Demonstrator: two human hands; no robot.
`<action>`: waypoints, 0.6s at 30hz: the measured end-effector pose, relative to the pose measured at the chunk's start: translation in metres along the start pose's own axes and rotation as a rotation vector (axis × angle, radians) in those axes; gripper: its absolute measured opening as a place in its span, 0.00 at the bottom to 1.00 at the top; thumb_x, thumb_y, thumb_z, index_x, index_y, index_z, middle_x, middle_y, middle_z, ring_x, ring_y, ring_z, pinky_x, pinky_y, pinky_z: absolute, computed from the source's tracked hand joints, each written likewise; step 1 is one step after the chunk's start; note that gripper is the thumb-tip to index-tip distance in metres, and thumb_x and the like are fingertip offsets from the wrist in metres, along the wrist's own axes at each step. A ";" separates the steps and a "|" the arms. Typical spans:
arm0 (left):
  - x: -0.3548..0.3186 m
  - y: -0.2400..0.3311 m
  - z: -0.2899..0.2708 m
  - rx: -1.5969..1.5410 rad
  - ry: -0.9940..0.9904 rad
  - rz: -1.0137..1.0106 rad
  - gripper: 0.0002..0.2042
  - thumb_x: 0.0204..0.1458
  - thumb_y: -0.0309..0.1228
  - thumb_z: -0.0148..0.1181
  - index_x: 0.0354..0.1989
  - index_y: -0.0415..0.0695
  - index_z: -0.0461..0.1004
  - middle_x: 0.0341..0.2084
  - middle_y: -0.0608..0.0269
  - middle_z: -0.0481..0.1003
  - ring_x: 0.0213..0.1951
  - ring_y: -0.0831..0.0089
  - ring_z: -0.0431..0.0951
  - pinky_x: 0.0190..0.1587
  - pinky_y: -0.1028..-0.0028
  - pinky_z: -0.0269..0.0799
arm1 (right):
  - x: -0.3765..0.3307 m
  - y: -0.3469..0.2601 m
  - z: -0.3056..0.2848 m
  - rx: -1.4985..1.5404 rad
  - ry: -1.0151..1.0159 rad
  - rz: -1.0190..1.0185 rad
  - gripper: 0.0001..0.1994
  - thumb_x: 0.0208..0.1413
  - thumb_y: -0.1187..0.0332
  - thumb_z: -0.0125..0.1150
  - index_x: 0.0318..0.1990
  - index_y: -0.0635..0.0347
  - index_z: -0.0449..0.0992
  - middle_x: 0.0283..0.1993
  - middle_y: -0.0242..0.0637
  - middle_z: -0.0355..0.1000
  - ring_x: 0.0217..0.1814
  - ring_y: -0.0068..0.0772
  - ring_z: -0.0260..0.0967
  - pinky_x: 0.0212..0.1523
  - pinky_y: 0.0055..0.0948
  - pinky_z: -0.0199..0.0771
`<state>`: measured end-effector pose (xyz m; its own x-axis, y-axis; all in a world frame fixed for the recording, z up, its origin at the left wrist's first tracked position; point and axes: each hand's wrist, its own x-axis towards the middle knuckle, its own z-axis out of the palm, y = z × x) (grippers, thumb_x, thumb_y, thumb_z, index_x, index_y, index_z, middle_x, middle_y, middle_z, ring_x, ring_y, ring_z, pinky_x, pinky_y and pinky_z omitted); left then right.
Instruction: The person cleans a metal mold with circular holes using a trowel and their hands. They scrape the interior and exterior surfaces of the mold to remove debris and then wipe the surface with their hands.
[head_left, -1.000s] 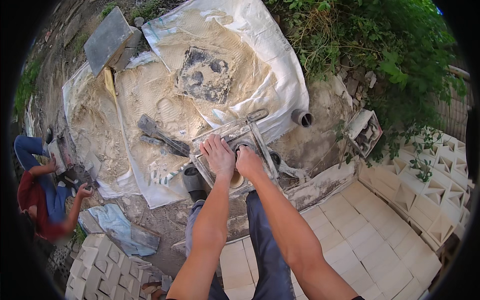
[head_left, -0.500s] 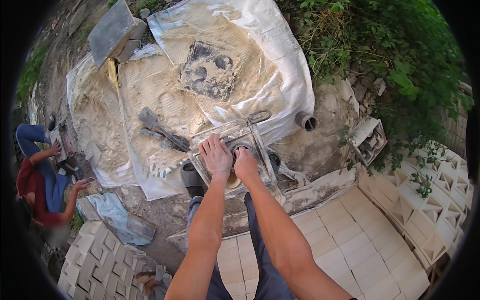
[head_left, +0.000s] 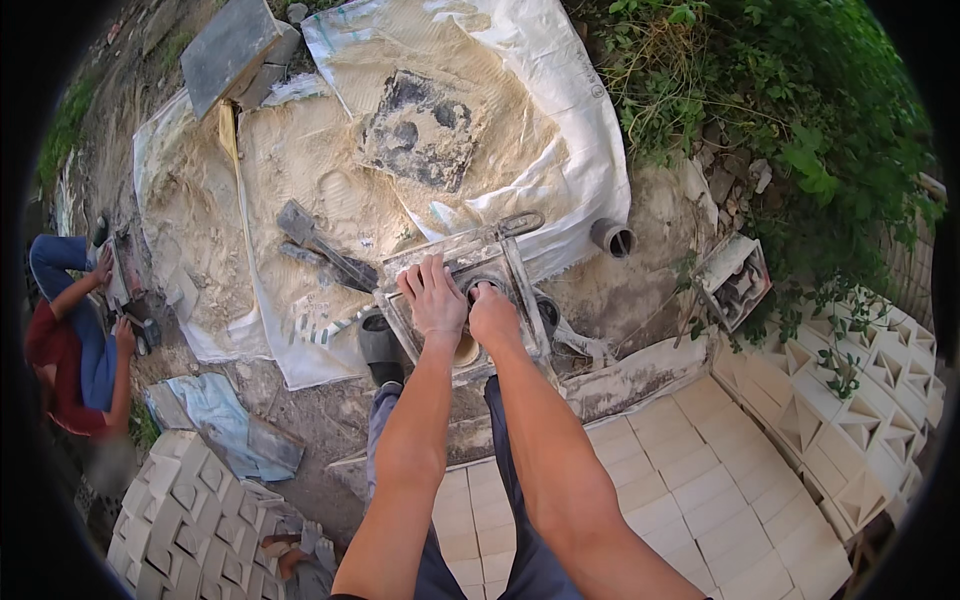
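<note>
Spreading unclenched, the left hand [head_left: 436,300] is laid on a frame [head_left: 521,275]
Alongside, the right hand [head_left: 494,317] is curled; its grasp cannot be told

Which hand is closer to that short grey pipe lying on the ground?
Right. The right hand is left of the short grey pipe and lower in the picture; the left hand is farther left.

Dusty rectangular frame [head_left: 522,290], askew; loop handle [head_left: 521,231] at far-right corner.
</note>
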<state>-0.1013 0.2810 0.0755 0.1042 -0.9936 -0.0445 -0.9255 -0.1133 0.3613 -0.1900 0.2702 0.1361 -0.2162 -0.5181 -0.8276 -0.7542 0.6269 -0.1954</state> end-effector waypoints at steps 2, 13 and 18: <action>0.000 -0.001 -0.002 -0.017 0.002 0.006 0.13 0.56 0.30 0.49 0.49 0.40 0.69 0.47 0.59 0.70 0.51 0.57 0.63 0.61 0.53 0.50 | -0.001 -0.002 0.000 0.004 0.007 0.028 0.14 0.64 0.63 0.42 0.48 0.58 0.73 0.51 0.47 0.72 0.54 0.52 0.69 0.52 0.47 0.68; 0.000 0.001 -0.003 -0.040 0.009 0.013 0.14 0.55 0.29 0.50 0.49 0.40 0.69 0.45 0.59 0.70 0.49 0.57 0.63 0.60 0.54 0.52 | 0.007 0.005 0.011 -0.023 0.056 -0.024 0.14 0.63 0.63 0.43 0.46 0.60 0.73 0.48 0.50 0.73 0.51 0.55 0.70 0.51 0.48 0.69; 0.001 -0.001 -0.004 -0.029 -0.002 0.010 0.14 0.55 0.28 0.50 0.50 0.39 0.69 0.44 0.58 0.70 0.49 0.57 0.63 0.59 0.55 0.52 | 0.008 0.005 0.013 -0.017 0.063 -0.036 0.14 0.62 0.64 0.43 0.45 0.62 0.73 0.48 0.52 0.73 0.51 0.55 0.70 0.51 0.48 0.68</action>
<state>-0.0993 0.2803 0.0788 0.0947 -0.9946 -0.0423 -0.9156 -0.1037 0.3885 -0.1875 0.2765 0.1218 -0.2267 -0.5759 -0.7855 -0.7726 0.5973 -0.2150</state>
